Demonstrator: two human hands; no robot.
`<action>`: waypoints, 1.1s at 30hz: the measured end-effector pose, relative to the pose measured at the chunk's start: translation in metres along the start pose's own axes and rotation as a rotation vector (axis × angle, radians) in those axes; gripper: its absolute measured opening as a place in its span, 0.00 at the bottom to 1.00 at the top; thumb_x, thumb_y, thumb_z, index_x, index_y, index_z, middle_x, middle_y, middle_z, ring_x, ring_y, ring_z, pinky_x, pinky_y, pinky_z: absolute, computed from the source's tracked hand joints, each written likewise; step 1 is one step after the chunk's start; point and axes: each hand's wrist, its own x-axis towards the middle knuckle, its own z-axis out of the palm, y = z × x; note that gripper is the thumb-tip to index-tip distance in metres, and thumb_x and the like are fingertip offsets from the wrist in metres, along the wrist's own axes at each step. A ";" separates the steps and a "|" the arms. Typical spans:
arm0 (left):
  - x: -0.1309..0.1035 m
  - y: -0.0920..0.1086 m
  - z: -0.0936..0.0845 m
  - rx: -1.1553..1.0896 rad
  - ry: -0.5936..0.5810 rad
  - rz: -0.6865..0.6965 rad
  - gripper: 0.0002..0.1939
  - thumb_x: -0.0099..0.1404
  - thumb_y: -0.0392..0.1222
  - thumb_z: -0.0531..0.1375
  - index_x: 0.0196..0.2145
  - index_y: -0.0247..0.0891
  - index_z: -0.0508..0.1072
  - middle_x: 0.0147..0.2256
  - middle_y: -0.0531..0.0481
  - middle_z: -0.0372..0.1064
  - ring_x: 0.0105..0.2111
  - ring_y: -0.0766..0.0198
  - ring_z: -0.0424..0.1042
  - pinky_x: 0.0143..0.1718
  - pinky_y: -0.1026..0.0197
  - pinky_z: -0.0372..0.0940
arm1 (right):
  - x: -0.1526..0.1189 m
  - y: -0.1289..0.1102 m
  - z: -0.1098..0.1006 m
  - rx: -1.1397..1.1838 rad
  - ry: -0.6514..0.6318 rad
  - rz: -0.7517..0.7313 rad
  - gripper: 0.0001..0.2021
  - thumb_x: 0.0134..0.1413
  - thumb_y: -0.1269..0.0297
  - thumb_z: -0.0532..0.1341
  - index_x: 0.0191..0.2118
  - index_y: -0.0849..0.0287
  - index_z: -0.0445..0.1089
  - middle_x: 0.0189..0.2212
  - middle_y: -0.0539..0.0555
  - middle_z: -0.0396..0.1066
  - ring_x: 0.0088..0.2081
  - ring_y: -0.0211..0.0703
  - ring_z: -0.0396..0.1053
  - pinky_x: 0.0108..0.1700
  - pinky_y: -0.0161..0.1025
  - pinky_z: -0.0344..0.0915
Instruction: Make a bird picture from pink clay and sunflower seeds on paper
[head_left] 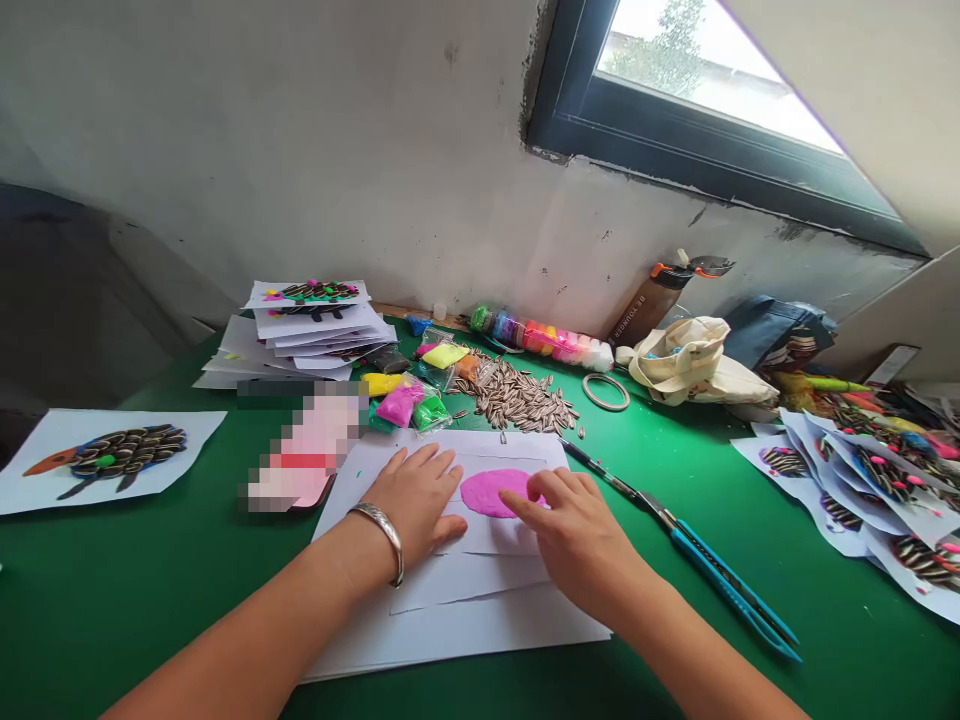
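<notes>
My left hand (416, 505), with a silver bangle on its wrist, lies flat with fingers spread on white paper (465, 630). A flat oval of pink modelling clay (487, 490) is stuck on the paper, just right of my left fingers. The index finger of my right hand (581, 535) reaches out and touches the clay; the other fingers are bent and nothing shows in them. Right of the paper lies a pair of blue-handled tweezers (735, 590), and a dark pen-like thing (600, 468) points toward its upper corner.
Sunflower seeds (525, 395) lie behind the paper, beside bagged clay (401, 400). A paper stack (300, 345) and a seed-covered bird picture (127, 460) are at left. More seed pictures (862, 480) lie at right. A bottle (649, 300) and cloth bag (690, 360) stand by the wall.
</notes>
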 end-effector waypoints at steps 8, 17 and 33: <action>0.001 0.001 -0.003 -0.012 -0.019 -0.015 0.24 0.63 0.47 0.60 0.55 0.39 0.67 0.60 0.40 0.59 0.62 0.43 0.52 0.59 0.36 0.50 | -0.019 0.008 0.010 0.058 0.041 0.047 0.22 0.55 0.80 0.54 0.49 0.48 0.69 0.38 0.53 0.65 0.37 0.40 0.59 0.40 0.38 0.49; 0.000 -0.001 0.000 -0.018 0.018 -0.008 0.24 0.62 0.46 0.61 0.54 0.40 0.67 0.59 0.41 0.60 0.61 0.43 0.53 0.59 0.37 0.50 | -0.013 0.003 0.008 0.081 -0.004 0.017 0.18 0.54 0.78 0.57 0.46 0.50 0.71 0.35 0.52 0.67 0.37 0.42 0.60 0.40 0.39 0.50; 0.001 0.001 -0.004 0.003 -0.012 -0.024 0.24 0.62 0.46 0.60 0.55 0.40 0.67 0.60 0.41 0.59 0.61 0.43 0.53 0.59 0.37 0.51 | -0.020 0.009 0.010 0.098 0.080 0.069 0.19 0.57 0.78 0.55 0.47 0.49 0.71 0.36 0.52 0.66 0.35 0.38 0.60 0.38 0.37 0.51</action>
